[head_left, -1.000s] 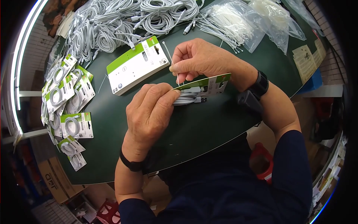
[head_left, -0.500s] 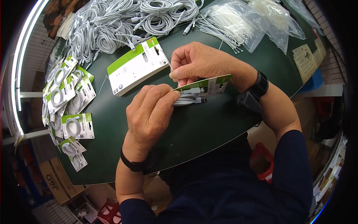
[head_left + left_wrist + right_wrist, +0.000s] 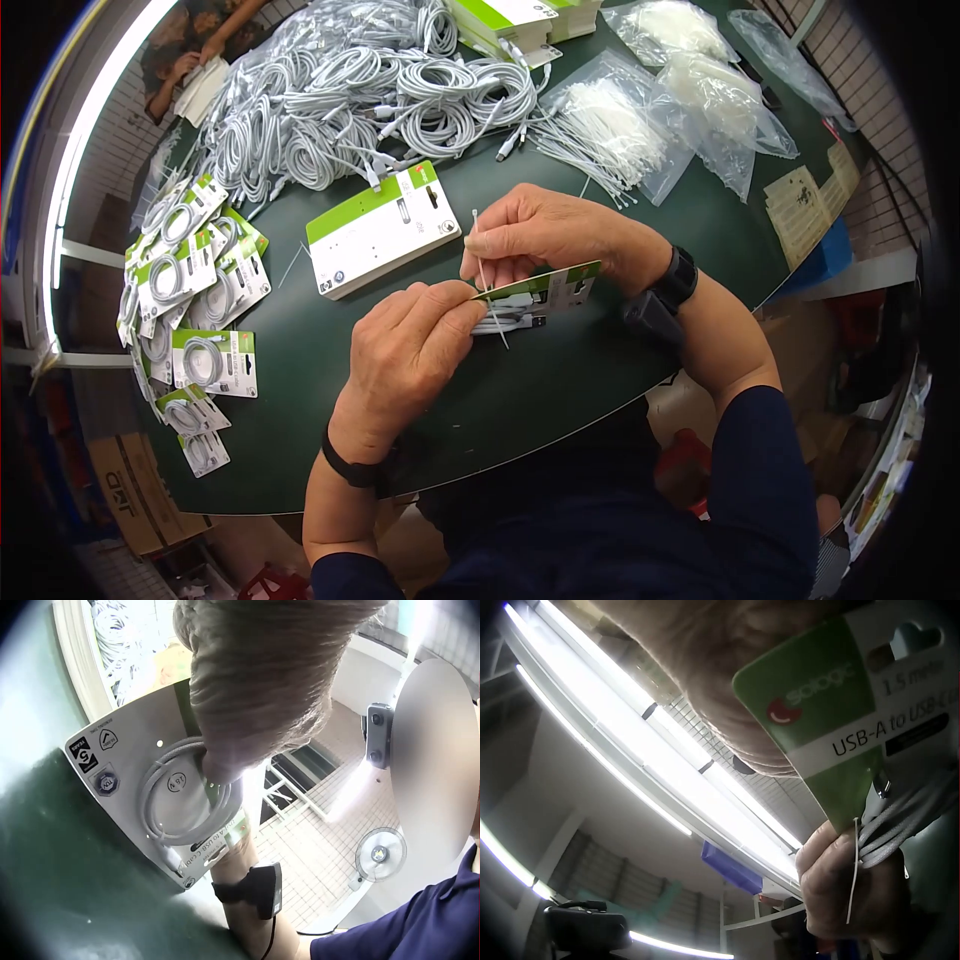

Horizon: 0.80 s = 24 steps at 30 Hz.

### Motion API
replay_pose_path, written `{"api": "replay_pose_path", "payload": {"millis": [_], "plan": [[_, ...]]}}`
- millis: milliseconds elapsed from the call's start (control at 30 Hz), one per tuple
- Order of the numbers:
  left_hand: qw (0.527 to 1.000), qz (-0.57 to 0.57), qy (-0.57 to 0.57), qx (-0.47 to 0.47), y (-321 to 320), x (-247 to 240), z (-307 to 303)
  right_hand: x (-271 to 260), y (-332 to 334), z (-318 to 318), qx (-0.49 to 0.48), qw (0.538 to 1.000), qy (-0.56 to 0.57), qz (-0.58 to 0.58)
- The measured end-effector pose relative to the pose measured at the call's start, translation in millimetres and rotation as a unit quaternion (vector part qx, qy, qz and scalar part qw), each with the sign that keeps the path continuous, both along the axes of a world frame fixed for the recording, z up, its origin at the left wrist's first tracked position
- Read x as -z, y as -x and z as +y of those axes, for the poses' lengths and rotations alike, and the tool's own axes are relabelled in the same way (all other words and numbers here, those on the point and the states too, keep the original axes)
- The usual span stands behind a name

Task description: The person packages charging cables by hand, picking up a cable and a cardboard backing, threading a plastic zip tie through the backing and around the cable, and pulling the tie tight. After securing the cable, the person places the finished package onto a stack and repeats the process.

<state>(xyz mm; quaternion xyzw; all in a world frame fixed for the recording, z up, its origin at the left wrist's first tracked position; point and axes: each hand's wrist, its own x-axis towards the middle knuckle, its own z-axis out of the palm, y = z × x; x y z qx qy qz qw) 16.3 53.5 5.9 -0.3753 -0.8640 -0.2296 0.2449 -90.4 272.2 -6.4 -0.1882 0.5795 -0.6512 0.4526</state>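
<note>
My left hand (image 3: 410,345) grips a green-and-white card (image 3: 568,285) and its coiled grey cable (image 3: 508,322), the card tilted nearly edge-on to the head view. Behind the card, my right hand (image 3: 550,235) pinches a thin white cable tie (image 3: 481,268) between thumb and finger. The tie's thin end hangs out on the cable side, across the coil. In the right wrist view the tie (image 3: 854,877) lies beside the cable loops (image 3: 900,825) and the left hand's fingers. The left wrist view shows the card's face (image 3: 124,750) with the coil, partly covered by my left hand (image 3: 262,682).
A stack of cards (image 3: 385,235) lies beyond my hands. Finished-looking carded cables (image 3: 205,360) pile up at the left. Across the back are loose coiled cables (image 3: 330,110), cable ties (image 3: 610,130) and plastic bags (image 3: 710,100); more card stacks (image 3: 500,15) stand behind.
The tie's thin end now shows on the cable side of the card, where none showed before. The head view has shifted, showing more of the table's back.
</note>
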Motion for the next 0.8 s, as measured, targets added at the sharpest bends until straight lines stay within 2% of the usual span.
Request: {"api": "replay_pose_path", "payload": {"millis": [33, 133, 300, 400, 567, 667, 800], "plan": [[1.0, 0.0, -0.005, 0.006, 0, 1, -1, 2, -1, 0, 0.0, 1.0, -0.001, -0.005], [1.0, -0.005, -0.009, 0.019, 2, 2, -2, 2, -2, 0, -0.061, 0.991, -0.01, 0.117], [1.0, -0.003, -0.011, 0.022, 2, 2, -1, -4, -4, -2, -0.005, 0.994, 0.009, 0.113], [1.0, 0.001, -0.012, 0.023, 3, 2, -1, -5, -3, -1, 0.047, 0.999, 0.012, -0.005], [1.0, -0.004, -0.01, 0.024, 3, 2, 0, -13, -3, 0, 0.039, 0.999, -0.018, -0.002], [1.0, -0.006, -0.009, 0.02, 3, 2, 0, -6, -1, 1, -0.041, 0.995, -0.013, 0.092], [0.999, -0.006, -0.038, 0.011, 4, 6, 1, 0, 1, 1, -0.045, 0.996, -0.005, 0.075]]}}
